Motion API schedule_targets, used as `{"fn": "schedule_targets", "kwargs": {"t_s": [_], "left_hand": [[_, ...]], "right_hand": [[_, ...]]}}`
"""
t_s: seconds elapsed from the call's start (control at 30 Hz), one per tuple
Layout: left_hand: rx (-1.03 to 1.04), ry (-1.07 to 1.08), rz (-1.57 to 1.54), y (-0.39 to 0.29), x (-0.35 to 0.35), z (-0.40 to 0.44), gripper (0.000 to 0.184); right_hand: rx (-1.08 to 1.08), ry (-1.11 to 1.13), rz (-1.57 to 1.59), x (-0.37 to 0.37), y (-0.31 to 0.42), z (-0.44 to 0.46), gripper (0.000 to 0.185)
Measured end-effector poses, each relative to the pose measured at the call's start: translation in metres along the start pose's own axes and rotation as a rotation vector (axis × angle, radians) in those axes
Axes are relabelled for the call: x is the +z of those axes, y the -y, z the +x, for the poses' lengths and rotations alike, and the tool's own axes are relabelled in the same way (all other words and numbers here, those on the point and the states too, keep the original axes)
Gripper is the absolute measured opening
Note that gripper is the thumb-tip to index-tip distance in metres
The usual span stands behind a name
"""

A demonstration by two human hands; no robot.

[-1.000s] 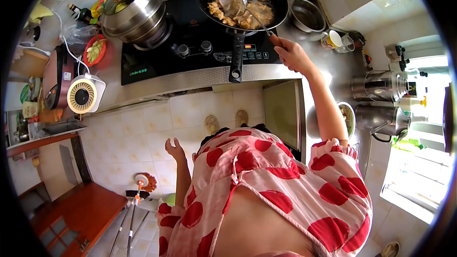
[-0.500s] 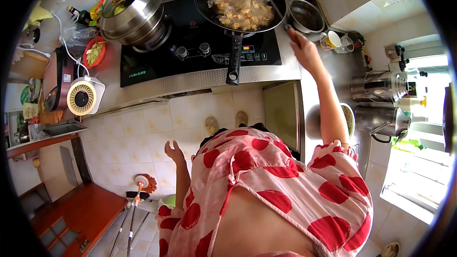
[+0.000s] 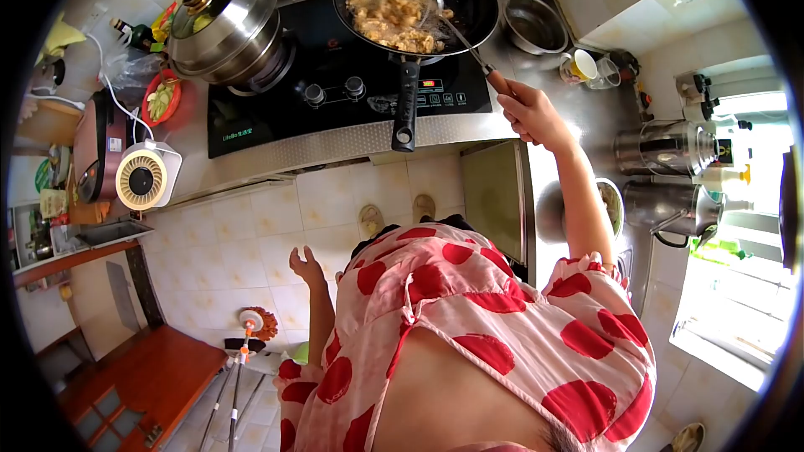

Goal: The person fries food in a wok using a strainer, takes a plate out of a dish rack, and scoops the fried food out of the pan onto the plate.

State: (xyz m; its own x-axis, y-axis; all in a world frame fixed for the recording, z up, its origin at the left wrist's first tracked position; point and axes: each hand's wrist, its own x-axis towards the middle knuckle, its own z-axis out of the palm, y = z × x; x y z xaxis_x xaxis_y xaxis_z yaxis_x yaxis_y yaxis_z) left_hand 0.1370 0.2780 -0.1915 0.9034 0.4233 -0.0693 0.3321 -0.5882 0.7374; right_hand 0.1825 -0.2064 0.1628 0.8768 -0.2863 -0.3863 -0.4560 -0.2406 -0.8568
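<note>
My right hand (image 3: pixel 536 117) is closed round the brown handle of a metal skimmer (image 3: pixel 462 37). The skimmer's round head reaches into a black wok (image 3: pixel 477 0) and lies partly over golden-brown fried pieces (image 3: pixel 387 12) in bubbling oil. The wok sits on the right side of a black glass cooktop (image 3: pixel 260 117), its long handle pointing toward my body. Down at my side, my left hand (image 3: pixel 307 268) hangs over the floor with fingers apart and nothing in it.
A lidded steel steamer pot (image 3: pixel 226 42) stands left of the wok. A red bowl of sliced vegetables (image 3: pixel 163 99) and a small fan (image 3: pixel 146 176) are farther left. On the right are a steel bowl (image 3: pixel 534 23), a mug (image 3: pixel 578 65) and metal pots (image 3: pixel 666 149).
My right hand has moved left and slightly down with the skimmer. The skimmer's head has shifted left over the fried pieces, which are now bunched toward the wok's left side.
</note>
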Motion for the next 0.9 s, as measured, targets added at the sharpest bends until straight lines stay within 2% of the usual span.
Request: {"fn": "schedule_targets", "kwargs": {"t_s": [0.03, 0.1, 0.23, 0.3, 0.33, 0.47, 0.53, 0.63, 0.67, 0.73, 0.77, 0.83, 0.9], "left_hand": [[0.003, 0.002, 0.003, 0.0, 0.001, 0.001, 0.04], [0.0, 0.011, -0.002, -0.002, 0.003, 0.004, 0.04], [0.032, 0.016, -0.002, -0.001, 0.002, 0.006, 0.041], [0.033, 0.023, 0.006, 0.001, 0.003, 0.005, 0.041], [0.038, 0.026, 0.007, 0.002, 0.003, 0.006, 0.041], [0.005, 0.017, -0.016, -0.002, 0.002, 0.003, 0.042], [-0.018, 0.015, -0.014, -0.003, -0.002, 0.002, 0.042], [-0.03, 0.023, -0.009, 0.002, -0.005, -0.001, 0.042], [-0.047, 0.021, -0.008, 0.001, -0.005, -0.003, 0.043], [-0.068, 0.014, -0.006, 0.001, -0.008, -0.006, 0.043], [-0.072, 0.021, -0.008, 0.001, -0.009, -0.007, 0.044], [-0.075, 0.026, -0.01, 0.001, -0.009, -0.01, 0.044], [-0.097, 0.033, 0.002, 0.001, -0.009, -0.011, 0.044]], "right_hand": [[0.002, -0.002, 0.004, 0.002, -0.004, 0.003, 0.034], [-0.206, -0.067, -0.189, 0.006, -0.013, 0.012, 0.034], [-0.307, -0.133, -0.229, 0.014, 0.001, 0.01, 0.036], [0.023, 0.009, -0.219, 0.015, 0.012, 0.012, 0.037], [0.024, 0.004, -0.215, 0.015, 0.009, 0.017, 0.037], [-0.33, -0.293, -0.361, 0.002, -0.019, 0.055, 0.034], [-0.582, -0.483, -0.451, -0.014, -0.031, 0.074, 0.032], [-0.473, -0.628, -0.853, -0.035, -0.043, 0.108, 0.03], [-0.476, -0.626, -0.852, -0.034, -0.041, 0.108, 0.03], [-0.209, -0.288, -0.497, -0.029, -0.037, 0.109, 0.03], [-0.213, -0.285, -0.497, -0.028, -0.038, 0.11, 0.03], [0.014, 0.086, 0.3, -0.026, -0.041, 0.111, 0.031], [0.02, 0.116, 0.34, -0.02, -0.035, 0.095, 0.03]]}}
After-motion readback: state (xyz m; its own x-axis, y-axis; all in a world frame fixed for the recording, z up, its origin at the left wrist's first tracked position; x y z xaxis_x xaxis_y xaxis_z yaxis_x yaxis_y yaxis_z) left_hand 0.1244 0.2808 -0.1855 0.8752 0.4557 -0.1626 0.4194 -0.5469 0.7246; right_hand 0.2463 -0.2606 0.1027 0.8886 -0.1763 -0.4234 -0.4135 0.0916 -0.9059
